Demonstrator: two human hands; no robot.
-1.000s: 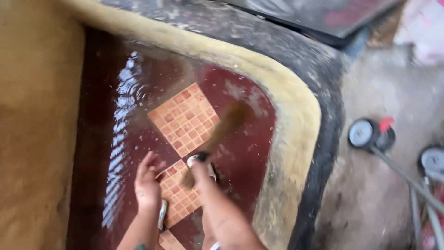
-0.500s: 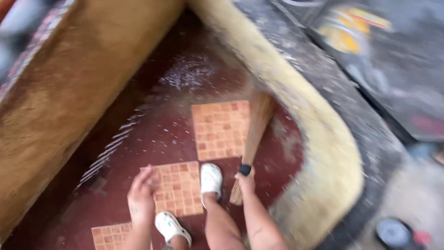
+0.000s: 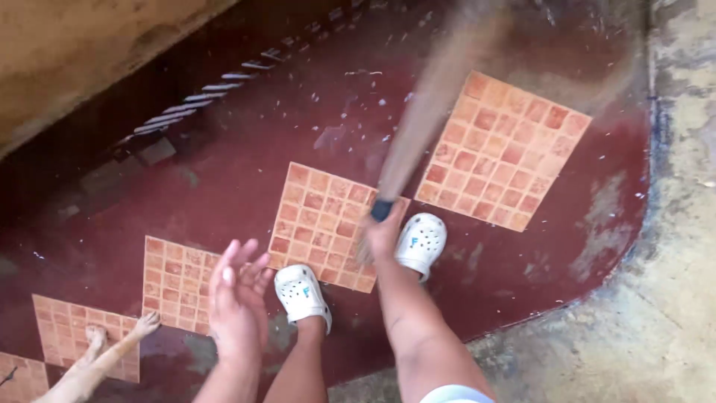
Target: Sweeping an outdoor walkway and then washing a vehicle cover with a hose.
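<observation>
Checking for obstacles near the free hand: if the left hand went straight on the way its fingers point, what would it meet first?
The left hand is open, fingers pointing up-frame. Going straight on, it would probably meet the orange patterned tile on the wet red floor first. Its height above the floor is unclear.

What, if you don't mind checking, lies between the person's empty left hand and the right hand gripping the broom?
In the head view, a white clog on a foot stands between the left hand and the right hand holding the broom.

White clogs [image 3: 421, 242], orange tiles [image 3: 503, 149]

Open wet floor [image 3: 246, 142] lies ahead; the ochre wall [image 3: 67, 52] blocks the left, the concrete kerb [image 3: 671, 246] the right.
</observation>
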